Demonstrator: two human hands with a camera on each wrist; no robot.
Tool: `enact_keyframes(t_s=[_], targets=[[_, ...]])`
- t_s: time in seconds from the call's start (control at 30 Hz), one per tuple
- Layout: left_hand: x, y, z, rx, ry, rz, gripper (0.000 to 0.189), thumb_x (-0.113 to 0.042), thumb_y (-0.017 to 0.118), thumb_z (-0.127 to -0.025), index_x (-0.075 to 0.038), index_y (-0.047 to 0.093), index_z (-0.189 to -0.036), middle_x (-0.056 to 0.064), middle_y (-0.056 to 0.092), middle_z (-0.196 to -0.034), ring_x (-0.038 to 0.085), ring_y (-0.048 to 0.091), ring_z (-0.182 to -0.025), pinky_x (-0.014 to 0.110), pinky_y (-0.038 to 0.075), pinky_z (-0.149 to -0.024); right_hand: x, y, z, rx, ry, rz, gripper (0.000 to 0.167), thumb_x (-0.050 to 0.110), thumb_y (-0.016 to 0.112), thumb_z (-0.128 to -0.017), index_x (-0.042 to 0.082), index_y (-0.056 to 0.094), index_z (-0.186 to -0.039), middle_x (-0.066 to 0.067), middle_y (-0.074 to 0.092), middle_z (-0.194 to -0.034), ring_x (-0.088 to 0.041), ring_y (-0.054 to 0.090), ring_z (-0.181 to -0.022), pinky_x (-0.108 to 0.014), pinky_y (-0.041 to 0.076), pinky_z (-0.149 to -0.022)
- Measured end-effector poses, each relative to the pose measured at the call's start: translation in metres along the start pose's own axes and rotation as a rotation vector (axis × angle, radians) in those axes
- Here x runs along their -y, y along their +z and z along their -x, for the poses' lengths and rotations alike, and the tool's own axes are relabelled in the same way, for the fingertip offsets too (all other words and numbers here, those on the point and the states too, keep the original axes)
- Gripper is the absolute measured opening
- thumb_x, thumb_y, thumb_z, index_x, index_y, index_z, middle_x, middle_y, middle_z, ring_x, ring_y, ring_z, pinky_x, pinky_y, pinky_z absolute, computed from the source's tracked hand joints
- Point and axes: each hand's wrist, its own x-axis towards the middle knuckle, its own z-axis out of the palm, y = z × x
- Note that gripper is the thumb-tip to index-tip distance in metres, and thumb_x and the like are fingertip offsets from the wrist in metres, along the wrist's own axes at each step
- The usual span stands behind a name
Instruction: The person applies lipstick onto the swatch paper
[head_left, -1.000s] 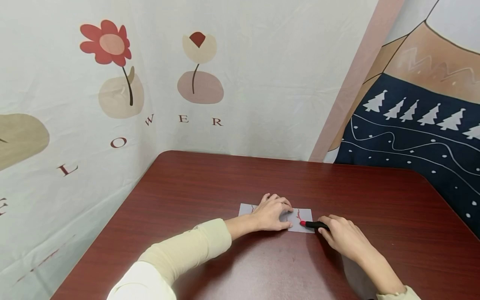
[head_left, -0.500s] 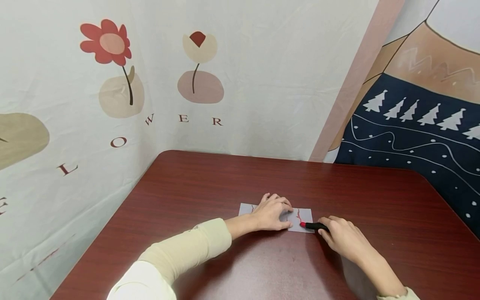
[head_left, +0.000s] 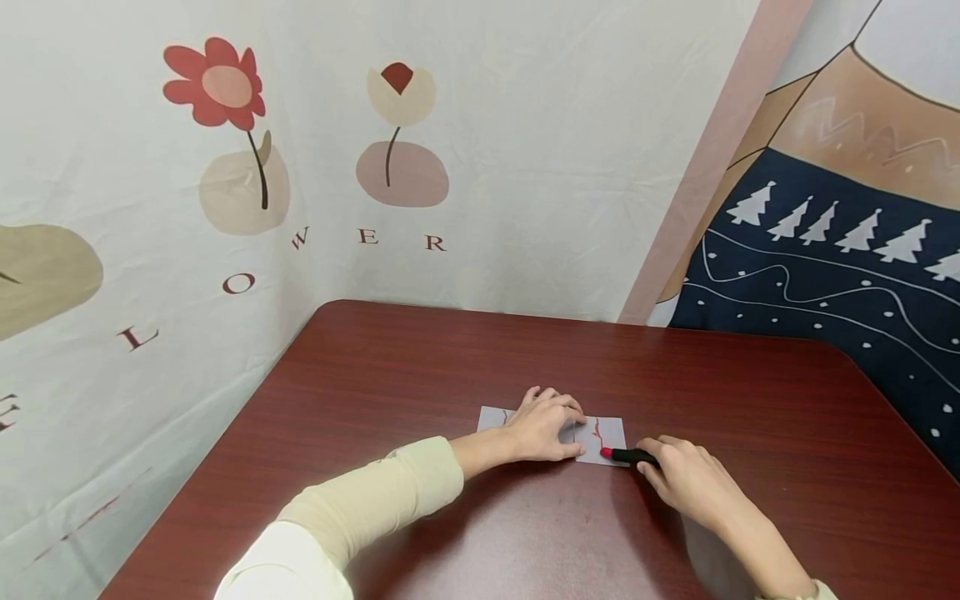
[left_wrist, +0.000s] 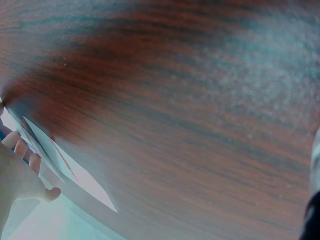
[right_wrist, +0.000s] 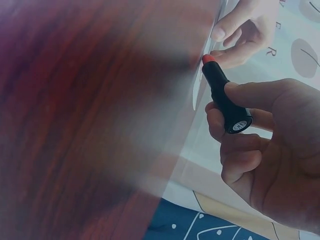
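Note:
A small white sheet of paper (head_left: 613, 429) lies on the table, with a wavy red line on its right part and another mark at its left end. My left hand (head_left: 543, 429) rests across its middle, thumb and fingers spread apart, hiding much of it. My right hand (head_left: 692, 477) pinches a black-cased lipstick (head_left: 628, 455) whose red tip is at the lower end of the red line. In the right wrist view, thumb and fingers hold the lipstick (right_wrist: 224, 95) near its labelled base. The paper (left_wrist: 90, 184) shows its red line in the left wrist view too.
The dark red-brown wooden table (head_left: 420, 358) has rounded far corners. Behind it hangs a pale cloth (head_left: 540, 167) printed with flowers and letters. A navy and tan cloth (head_left: 840, 267) with white trees hangs at the right.
The lipstick tip has moved slightly toward the near edge of the paper, and the red line has grown longer. My left hand stays in place.

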Motion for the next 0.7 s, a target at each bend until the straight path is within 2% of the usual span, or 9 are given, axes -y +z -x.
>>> enact_keyframes(t_s=[0.7], targets=[[-0.0006,-0.0002,0.0004,0.000,0.005,0.006,0.039,-0.044,0.065,-0.083,-0.023,0.067,-0.116,-0.011,0.057,-0.117,0.012,0.046,-0.106,0.052,0.025,-0.101,0.0036,-0.0019,0.0049,0.046,0.052,-0.012,0.017,0.012,0.070,-0.082,0.006,0.067,-0.097,-0.001,0.062,-0.083,-0.010,0.054,-0.066,-0.030,0.044,-0.054]])
